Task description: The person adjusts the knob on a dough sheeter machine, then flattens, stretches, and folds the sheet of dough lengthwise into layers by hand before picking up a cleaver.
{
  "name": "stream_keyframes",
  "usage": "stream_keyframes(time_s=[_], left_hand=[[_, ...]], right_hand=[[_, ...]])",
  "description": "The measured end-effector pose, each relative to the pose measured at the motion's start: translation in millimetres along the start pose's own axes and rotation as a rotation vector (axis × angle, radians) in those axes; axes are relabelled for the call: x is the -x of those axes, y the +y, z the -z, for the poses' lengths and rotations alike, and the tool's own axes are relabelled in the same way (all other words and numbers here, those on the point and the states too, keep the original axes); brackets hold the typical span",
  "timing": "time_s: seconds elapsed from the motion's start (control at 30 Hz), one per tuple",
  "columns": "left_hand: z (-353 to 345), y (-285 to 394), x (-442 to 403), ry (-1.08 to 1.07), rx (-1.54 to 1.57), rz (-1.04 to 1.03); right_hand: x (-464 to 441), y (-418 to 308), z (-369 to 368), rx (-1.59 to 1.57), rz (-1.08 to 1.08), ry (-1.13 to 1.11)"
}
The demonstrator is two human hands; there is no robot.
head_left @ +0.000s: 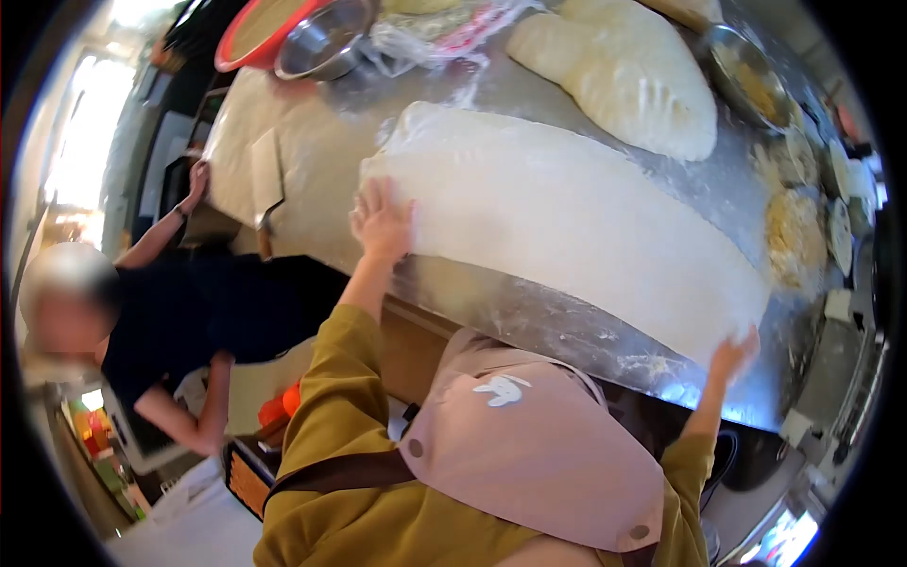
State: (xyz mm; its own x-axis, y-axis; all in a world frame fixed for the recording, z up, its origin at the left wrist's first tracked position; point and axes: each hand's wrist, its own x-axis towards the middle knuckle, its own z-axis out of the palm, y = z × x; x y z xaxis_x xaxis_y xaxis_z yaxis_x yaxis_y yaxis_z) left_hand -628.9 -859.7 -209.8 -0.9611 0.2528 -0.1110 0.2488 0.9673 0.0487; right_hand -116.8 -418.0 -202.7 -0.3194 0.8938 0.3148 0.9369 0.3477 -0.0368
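A long, flat sheet of dough [557, 208] stretches across the floured metal table [510, 307]. My left hand [383, 222] rests at the sheet's left end, palm down with its fingers spread over the edge. At the sheet's lower right corner is my right hand [732, 354], touching or very near the edge. Its fingers are smeared, so whether they pinch the dough cannot be made out. Behind the sheet lies a thick, puffy lump of dough [628, 80] with finger dents in it.
A scraper or wide knife [268, 175] lies at the table's left. A red bowl [250, 38], a metal bowl [326, 42] and a plastic bag [435, 42] stand behind. Another metal bowl [751, 76] is at right. A person in dark clothes [203, 307] stands at left, one hand on the table.
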Motion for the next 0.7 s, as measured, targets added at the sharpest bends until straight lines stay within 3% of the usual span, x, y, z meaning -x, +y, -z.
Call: stream_keyframes(time_s=[0.07,0.2,0.3,0.33,0.43,0.7], left_hand=[[13,-5,-11,-0.01,0.011,-0.059],[19,-6,-20,0.012,0.036,-0.142],[3,-35,-16,0.115,0.12,-0.431],[20,-40,-6,0.116,0.169,-0.614],[41,-64,-2,-0.203,0.305,-1.021],[36,-79,-25,0.074,0.154,-1.289]], right_hand=[[-8,-77,-1,-0.309,0.125,0.001],[14,-204,4,-0.534,0.571,-0.269],[42,-239,15,-0.336,0.76,-0.417],[40,-236,20,-0.393,0.753,-0.466],[57,-222,34,-0.489,0.781,-0.446],[90,-212,38,-0.27,0.91,-0.301]])
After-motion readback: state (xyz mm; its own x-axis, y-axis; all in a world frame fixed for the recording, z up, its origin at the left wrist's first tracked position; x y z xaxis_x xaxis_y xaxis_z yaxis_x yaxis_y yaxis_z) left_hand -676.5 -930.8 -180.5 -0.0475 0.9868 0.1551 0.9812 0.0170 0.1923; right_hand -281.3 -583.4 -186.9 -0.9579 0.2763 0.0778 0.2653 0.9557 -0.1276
